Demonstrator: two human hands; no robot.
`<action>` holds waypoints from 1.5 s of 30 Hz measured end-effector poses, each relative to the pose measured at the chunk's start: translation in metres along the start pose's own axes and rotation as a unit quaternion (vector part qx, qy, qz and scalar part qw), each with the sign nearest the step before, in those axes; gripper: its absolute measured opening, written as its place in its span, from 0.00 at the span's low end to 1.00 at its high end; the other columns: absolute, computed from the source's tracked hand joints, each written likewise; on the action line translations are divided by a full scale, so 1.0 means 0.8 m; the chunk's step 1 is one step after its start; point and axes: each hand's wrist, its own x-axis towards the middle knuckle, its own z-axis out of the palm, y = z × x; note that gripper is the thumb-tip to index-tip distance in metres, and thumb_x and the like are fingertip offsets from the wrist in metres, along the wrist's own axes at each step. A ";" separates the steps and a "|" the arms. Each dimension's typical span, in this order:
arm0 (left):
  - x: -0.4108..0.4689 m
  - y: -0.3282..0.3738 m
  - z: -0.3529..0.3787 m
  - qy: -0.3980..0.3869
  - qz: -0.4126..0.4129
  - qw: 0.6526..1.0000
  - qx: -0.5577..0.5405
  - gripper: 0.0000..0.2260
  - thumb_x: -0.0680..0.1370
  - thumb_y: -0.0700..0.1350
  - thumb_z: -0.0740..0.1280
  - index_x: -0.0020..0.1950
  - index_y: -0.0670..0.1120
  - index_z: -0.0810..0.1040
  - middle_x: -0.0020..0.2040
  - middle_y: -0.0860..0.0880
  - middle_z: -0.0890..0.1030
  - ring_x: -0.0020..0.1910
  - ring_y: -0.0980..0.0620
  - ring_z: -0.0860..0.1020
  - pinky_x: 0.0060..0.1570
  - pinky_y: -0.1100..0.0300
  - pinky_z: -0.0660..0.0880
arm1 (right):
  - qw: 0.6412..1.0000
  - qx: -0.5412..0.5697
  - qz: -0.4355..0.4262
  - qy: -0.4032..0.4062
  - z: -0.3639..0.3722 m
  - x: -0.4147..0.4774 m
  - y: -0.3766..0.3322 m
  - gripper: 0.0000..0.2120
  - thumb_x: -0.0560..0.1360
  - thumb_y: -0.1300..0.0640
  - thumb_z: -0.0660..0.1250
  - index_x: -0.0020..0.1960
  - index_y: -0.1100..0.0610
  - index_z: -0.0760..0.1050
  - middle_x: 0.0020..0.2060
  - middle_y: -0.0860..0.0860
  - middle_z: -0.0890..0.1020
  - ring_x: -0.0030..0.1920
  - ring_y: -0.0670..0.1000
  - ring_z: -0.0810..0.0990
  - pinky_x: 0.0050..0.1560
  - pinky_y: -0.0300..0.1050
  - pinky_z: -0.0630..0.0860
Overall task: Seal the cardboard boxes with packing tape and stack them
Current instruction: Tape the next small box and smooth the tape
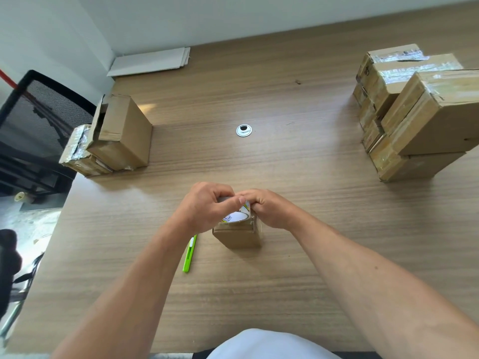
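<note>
- A small cardboard box (239, 238) stands near the middle of the worktop (285, 294), close in front of the person, its top mostly covered by both hands.
- A tape roll (237, 216) with a white printed inner ring sits just above the box top, held between the two hands.
- The left hand (204, 206) wraps its curled fingers and thumb over the roll from the left.
- The right hand (272, 211) grips the roll's right edge, fingers curled tight against it; whether a loose end of tape is pinched there cannot be made out.
- A green utility knife (189, 253) lies on the worktop just left of the box, partly under the left wrist.
- A round cable grommet (243, 130) is set in the wood beyond the hands.
- At far right, a stack of taped boxes (420, 112) rises in several layers.
- At far left, near the worktop's edge, an open-flapped box (121, 133) leans against a lower taped one.
- Flat white sheets (150, 60) lie in the far corner by the wall; a black mesh chair (33, 112) stands off the left edge.
</note>
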 end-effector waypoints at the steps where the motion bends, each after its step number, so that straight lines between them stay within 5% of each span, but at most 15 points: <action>1: -0.001 -0.002 -0.003 -0.001 -0.008 1.000 0.000 0.18 0.71 0.60 0.68 0.30 0.47 0.75 0.24 0.56 0.62 0.27 0.56 0.61 0.28 0.61 0.59 | 1.000 -0.016 0.000 0.012 0.004 0.002 0.005 0.29 0.72 0.76 0.54 0.62 0.57 0.83 0.65 0.47 0.80 0.64 0.43 0.75 0.62 0.32 0.67; 5: -0.001 -0.002 -0.015 -0.002 -0.025 0.998 0.056 0.18 0.71 0.59 0.68 0.29 0.46 0.74 0.23 0.55 0.62 0.26 0.55 0.62 0.27 0.64 0.57 | 0.998 -0.014 -0.004 0.061 0.015 0.000 0.025 0.29 0.74 0.76 0.56 0.44 0.44 0.82 0.65 0.50 0.79 0.63 0.48 0.77 0.64 0.41 0.72; 8: -0.001 -0.005 -0.022 -0.011 -0.039 0.994 0.100 0.18 0.74 0.56 0.71 0.27 0.51 0.72 0.22 0.54 0.65 0.25 0.55 0.65 0.26 0.64 0.60 | 0.998 -0.004 -0.015 0.069 0.017 -0.004 0.023 0.27 0.75 0.77 0.57 0.49 0.49 0.86 0.65 0.51 0.79 0.65 0.50 0.77 0.68 0.43 0.72; 14: -0.001 -0.015 -0.029 -0.012 -0.064 0.985 0.162 0.18 0.77 0.52 0.73 0.28 0.52 0.74 0.25 0.51 0.66 0.27 0.54 0.66 0.28 0.62 0.62 | 0.998 -0.010 -0.006 0.061 0.013 -0.009 0.014 0.24 0.78 0.76 0.56 0.53 0.57 0.87 0.66 0.50 0.77 0.66 0.46 0.74 0.63 0.24 0.64; 24: 0.001 -0.028 -0.038 -0.021 -0.111 0.964 0.239 0.16 0.76 0.56 0.71 0.33 0.49 0.80 0.27 0.53 0.72 0.32 0.57 0.71 0.31 0.59 0.65 | 0.996 0.038 0.009 0.075 0.019 -0.007 0.020 0.19 0.79 0.73 0.61 0.49 0.56 0.87 0.60 0.44 0.78 0.65 0.46 0.76 0.71 0.40 0.69; 33: 0.000 -0.056 -0.029 -0.050 -0.153 0.955 0.249 0.15 0.77 0.55 0.70 0.35 0.49 0.80 0.29 0.52 0.73 0.34 0.53 0.71 0.31 0.59 0.65 | 0.997 0.025 0.014 0.078 0.016 -0.019 0.006 0.20 0.77 0.74 0.59 0.47 0.58 0.87 0.56 0.43 0.78 0.62 0.42 0.75 0.67 0.29 0.64; 38: 0.005 -0.065 -0.023 -0.057 -0.180 0.956 0.224 0.14 0.77 0.56 0.71 0.35 0.49 0.80 0.31 0.50 0.76 0.35 0.53 0.72 0.32 0.60 0.66 | 0.994 0.072 0.023 0.082 0.014 -0.021 0.003 0.24 0.78 0.71 0.59 0.40 0.43 0.79 0.49 0.42 0.82 0.54 0.42 0.79 0.60 0.38 0.72; 41: 0.006 -0.076 -0.022 -0.062 -0.195 0.963 0.176 0.15 0.76 0.56 0.72 0.36 0.47 0.82 0.31 0.50 0.77 0.34 0.53 0.73 0.33 0.59 0.67 | 0.989 0.102 0.062 0.089 0.013 -0.025 0.001 0.15 0.81 0.65 0.58 0.47 0.48 0.76 0.44 0.41 0.80 0.42 0.39 0.75 0.49 0.38 0.70; 45: 0.005 -0.084 -0.021 -0.075 -0.224 0.969 0.080 0.14 0.77 0.55 0.73 0.39 0.46 0.84 0.24 0.59 0.73 0.25 0.61 0.70 0.27 0.67 0.65 | 0.979 0.140 0.102 0.107 0.017 -0.025 -0.009 0.10 0.82 0.51 0.59 0.61 0.46 0.76 0.58 0.47 0.81 0.55 0.46 0.78 0.55 0.45 0.73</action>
